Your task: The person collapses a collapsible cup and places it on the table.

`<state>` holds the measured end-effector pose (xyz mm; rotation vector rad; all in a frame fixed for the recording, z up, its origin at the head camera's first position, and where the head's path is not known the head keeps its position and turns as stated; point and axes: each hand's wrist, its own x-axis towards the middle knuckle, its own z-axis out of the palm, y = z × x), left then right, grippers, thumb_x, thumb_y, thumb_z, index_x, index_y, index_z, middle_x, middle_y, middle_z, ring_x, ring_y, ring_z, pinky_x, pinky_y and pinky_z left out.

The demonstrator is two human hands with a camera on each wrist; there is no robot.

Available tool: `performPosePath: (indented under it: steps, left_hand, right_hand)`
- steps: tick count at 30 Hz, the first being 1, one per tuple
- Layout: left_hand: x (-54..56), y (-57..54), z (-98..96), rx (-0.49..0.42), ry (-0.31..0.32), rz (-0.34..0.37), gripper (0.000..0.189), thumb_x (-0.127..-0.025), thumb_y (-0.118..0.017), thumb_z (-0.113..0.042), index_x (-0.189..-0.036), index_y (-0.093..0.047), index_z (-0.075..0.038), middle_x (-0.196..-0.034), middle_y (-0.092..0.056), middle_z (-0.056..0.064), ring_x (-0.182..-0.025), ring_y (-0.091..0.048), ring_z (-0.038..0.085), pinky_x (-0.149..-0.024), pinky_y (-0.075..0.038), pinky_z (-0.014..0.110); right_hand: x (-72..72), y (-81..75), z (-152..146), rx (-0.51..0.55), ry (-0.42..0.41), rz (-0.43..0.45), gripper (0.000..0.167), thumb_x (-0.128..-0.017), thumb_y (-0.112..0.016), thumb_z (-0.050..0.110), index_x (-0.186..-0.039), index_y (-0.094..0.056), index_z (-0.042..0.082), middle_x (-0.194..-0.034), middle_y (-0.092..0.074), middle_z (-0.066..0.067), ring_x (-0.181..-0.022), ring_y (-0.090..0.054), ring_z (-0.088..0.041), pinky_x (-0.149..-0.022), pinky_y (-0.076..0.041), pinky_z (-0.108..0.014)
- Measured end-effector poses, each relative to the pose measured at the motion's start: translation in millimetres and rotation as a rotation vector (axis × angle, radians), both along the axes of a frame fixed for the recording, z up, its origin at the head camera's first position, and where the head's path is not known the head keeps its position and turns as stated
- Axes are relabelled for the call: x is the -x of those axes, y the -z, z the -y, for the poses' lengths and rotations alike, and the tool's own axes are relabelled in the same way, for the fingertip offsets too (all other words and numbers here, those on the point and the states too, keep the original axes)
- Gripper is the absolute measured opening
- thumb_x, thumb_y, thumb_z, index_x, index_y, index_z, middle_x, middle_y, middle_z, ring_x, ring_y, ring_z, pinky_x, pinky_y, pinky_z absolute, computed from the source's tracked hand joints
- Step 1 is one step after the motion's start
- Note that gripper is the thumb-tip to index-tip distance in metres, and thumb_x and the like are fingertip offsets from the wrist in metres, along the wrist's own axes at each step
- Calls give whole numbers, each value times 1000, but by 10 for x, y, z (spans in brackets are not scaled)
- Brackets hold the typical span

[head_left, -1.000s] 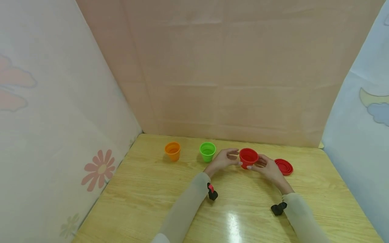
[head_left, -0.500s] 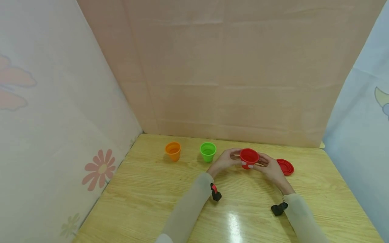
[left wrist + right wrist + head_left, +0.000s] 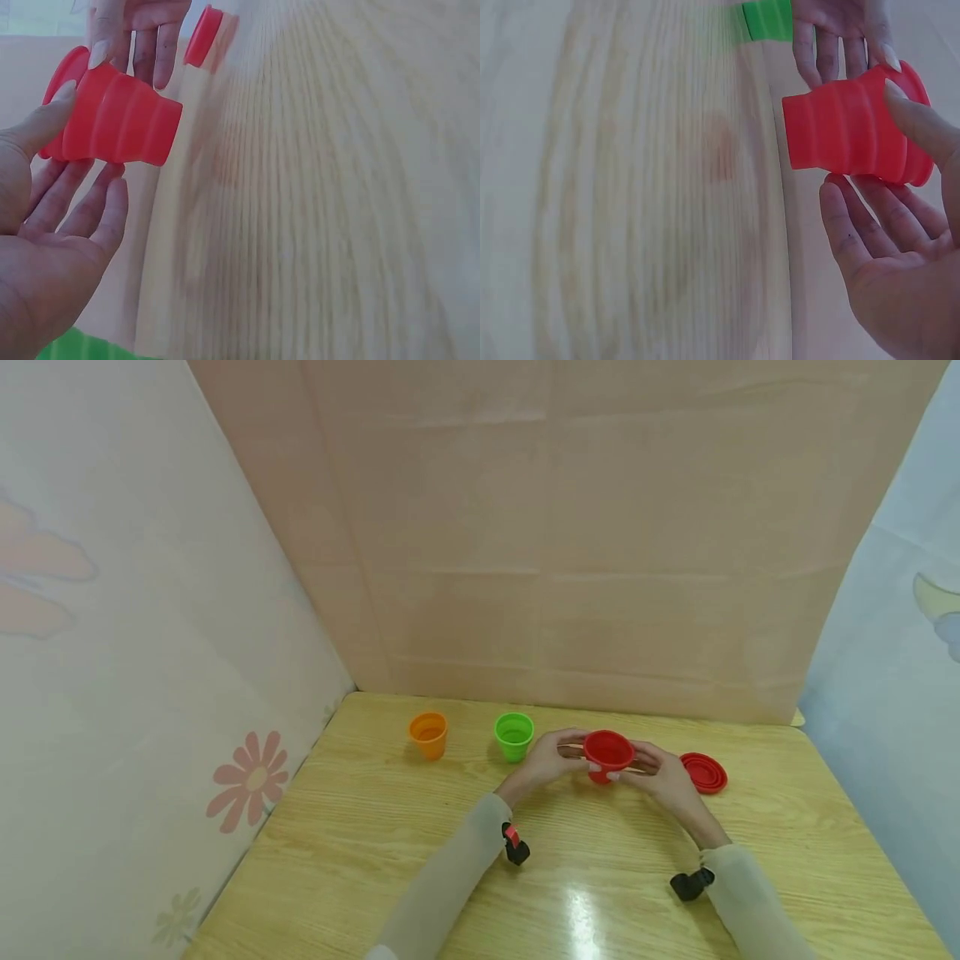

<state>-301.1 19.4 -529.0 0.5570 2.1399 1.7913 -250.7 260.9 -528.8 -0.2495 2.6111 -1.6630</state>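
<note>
Between both hands is a red collapsible cup [image 3: 608, 752], extended to full height with its mouth up. My left hand [image 3: 547, 760] grips its left side, thumb near the rim and fingers round the far side. On the opposite side my right hand [image 3: 667, 783] holds it in the same manner. The left wrist view shows the cup's ribbed wall [image 3: 112, 116] pinched between thumbs and fingers. In the right wrist view its base appears raised off the wood, with a faint reddish reflection below.
A flattened red collapsible cup [image 3: 703, 773] lies just right of my right hand. Left of my left hand stands a green cup [image 3: 514, 737], and farther left an orange cup [image 3: 429, 736]. A paper-covered wall [image 3: 540, 568] rises behind the wooden table [image 3: 360, 843].
My left hand has come in from beside the red cup and taken hold of it. Since then both hands have shifted the cup slightly left and nearer to me.
</note>
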Motion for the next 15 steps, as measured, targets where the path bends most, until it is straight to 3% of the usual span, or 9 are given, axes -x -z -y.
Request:
performPosePath:
  steps: [7,15]
  left_hand:
    - [-165,-52,171,-8,0,-33,56,-89,-85,-11,-142,-65,-13,-138,-71,8,-119,-73,21,-98,-62,30]
    - [-395,-67,404,-15,-2,-68,52,-90,-84,-11,-138,-68,-15,-137,-70,7,-118,-74,23,-97,-62,31]
  right_hand:
    - [-128,-47,163,25,-15,7,73,-90,-85,29,-151,-52,3,-140,-67,-25,-127,-67,-43,-92,-64,-28]
    - [-316,-63,359,81,-61,-8,69,-89,-86,24,-148,-55,5,-135,-71,-22,-125,-69,-41,-91,-64,-29]
